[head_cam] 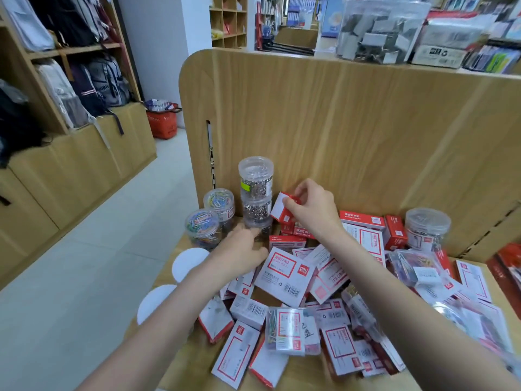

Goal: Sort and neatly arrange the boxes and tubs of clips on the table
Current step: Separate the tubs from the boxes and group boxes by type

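Observation:
My right hand point(313, 208) pinches a small red and white box point(280, 208), tilted, just right of a stack of clear tubs of silver clips point(256, 190). My left hand point(242, 249) reaches to the foot of that stack; its fingers curl round the bottom tub point(260, 225). Two tubs of coloured paper clips point(218, 203) point(201, 225) stand at the left. Several red and white boxes point(284, 273) lie in a loose heap across the wooden table point(183, 359). Another clear tub point(427, 228) stands at the back right.
A tall wooden panel point(352, 131) closes off the back of the table. Two white round lids point(190, 262) point(156, 301) lie at the table's left edge. Clear packs of coloured clips point(293, 331) point(417, 268) lie in the heap. A red basket point(163, 121) stands on the floor at the left.

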{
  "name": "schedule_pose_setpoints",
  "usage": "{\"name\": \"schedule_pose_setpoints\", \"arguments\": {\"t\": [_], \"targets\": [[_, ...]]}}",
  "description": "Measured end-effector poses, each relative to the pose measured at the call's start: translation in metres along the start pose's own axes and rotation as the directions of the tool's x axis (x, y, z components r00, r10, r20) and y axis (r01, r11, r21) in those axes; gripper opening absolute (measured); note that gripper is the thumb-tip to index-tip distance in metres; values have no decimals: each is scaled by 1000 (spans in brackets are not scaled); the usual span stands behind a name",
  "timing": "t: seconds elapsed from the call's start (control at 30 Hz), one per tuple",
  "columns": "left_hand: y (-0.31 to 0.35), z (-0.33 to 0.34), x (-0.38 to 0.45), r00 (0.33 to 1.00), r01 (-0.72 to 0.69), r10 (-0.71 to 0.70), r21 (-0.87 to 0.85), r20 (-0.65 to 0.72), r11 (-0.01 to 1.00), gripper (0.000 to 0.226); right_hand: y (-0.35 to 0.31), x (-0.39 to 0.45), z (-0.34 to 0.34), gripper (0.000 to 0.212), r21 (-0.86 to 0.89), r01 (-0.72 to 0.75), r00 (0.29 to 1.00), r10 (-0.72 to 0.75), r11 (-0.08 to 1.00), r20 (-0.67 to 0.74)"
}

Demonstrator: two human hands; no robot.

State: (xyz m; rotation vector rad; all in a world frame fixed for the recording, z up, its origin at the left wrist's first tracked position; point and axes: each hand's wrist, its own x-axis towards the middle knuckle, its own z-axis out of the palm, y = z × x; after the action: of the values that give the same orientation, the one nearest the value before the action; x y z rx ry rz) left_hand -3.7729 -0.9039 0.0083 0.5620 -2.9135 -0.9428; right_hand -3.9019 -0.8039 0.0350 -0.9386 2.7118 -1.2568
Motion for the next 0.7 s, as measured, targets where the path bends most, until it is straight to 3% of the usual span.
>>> {"name": "schedule_pose_setpoints", "arguments": {"t": [0.17,0.3,0.47,0.6,0.7], "targets": [[-7,16,3,995,95,-94,-86,19,992,63,7,3,3,16,76,-99,988,89,992,126],[-1,22,3,987,158,-157,-68,19,985,69,9,0,9,20,53,-90,992,85,995,94],[2,18,-11,996,86,-86,-28,13,996,56,5,-10,-14,11,-110,86,993,-76,990,88],[1,16,-26,999,24,-22,-77,32,997,51,12,-31,-39,8,-239,206,946,-131,949,296],[3,18,-28,999,-38,41,-114,19,993,48,29,-35,-37,21,-379,296,925,-165,877,342]]}}
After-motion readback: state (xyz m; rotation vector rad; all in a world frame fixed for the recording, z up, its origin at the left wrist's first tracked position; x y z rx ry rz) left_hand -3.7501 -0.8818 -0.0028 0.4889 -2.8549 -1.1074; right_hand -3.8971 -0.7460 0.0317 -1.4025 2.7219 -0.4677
